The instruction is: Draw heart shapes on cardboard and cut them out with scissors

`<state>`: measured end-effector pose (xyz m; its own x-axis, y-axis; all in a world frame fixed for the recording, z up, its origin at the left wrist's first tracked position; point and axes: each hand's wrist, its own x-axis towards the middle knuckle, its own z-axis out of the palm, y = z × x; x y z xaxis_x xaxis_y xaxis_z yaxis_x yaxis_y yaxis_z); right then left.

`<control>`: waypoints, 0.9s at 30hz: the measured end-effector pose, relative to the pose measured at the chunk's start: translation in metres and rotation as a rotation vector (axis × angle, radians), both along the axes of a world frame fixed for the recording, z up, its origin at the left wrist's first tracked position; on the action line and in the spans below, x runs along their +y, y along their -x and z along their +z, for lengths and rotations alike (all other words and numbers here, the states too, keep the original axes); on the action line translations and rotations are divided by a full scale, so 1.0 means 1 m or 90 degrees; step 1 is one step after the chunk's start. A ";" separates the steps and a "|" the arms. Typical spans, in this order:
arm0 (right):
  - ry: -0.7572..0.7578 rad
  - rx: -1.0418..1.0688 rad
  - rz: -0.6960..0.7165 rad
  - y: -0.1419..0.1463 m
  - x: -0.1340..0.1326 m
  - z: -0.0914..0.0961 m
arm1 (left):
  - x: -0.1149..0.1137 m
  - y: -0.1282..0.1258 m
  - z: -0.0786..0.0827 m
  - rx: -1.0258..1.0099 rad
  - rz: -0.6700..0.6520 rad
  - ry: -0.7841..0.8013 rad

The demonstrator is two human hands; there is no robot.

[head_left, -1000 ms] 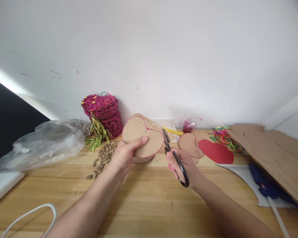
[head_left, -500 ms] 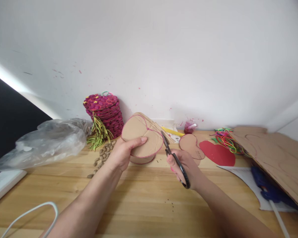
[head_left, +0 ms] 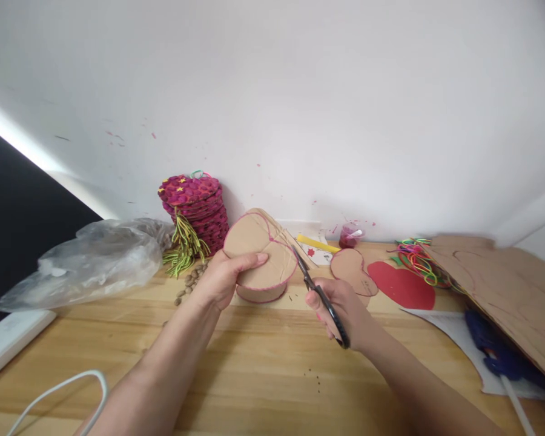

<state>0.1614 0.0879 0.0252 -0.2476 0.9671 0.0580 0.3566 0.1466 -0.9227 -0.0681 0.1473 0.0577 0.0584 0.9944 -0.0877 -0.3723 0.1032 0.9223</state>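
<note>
My left hand (head_left: 227, 275) grips a piece of brown cardboard (head_left: 254, 251) by its left edge, thumb on top. A heart outline in magenta line is drawn on it, and its left and lower edges follow that line. Around the handles of black scissors (head_left: 324, 306) my right hand (head_left: 343, 306) is closed. Their blades meet the right edge of the cardboard, near the drawn line. Under the held piece lies another cardboard shape with a magenta edge (head_left: 263, 295), mostly hidden.
Behind stand a magenta woven box (head_left: 200, 212) with a green tassel and a cup of magenta paint (head_left: 349, 235). A plastic bag (head_left: 104, 257) and nuts or seeds (head_left: 191, 278) lie left. Rightward are a cardboard heart (head_left: 352, 271), red piece (head_left: 402, 284), coloured cords (head_left: 415, 260), blue glue gun (head_left: 490, 342) and cardboard sheets (head_left: 518, 284).
The scissors' blades have shifted slightly left and down along the cardboard's right edge, and their handles look closer together. The whole view has moved a little.
</note>
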 end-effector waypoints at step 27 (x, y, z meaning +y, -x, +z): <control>0.074 0.032 0.012 0.006 -0.004 0.010 | -0.003 0.000 -0.004 0.020 -0.096 0.004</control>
<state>0.1555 0.0838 0.0347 -0.2649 0.9633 -0.0421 0.3079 0.0431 -0.9504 -0.0677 0.1446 0.0537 0.2040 0.9740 -0.0981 -0.3227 0.1615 0.9326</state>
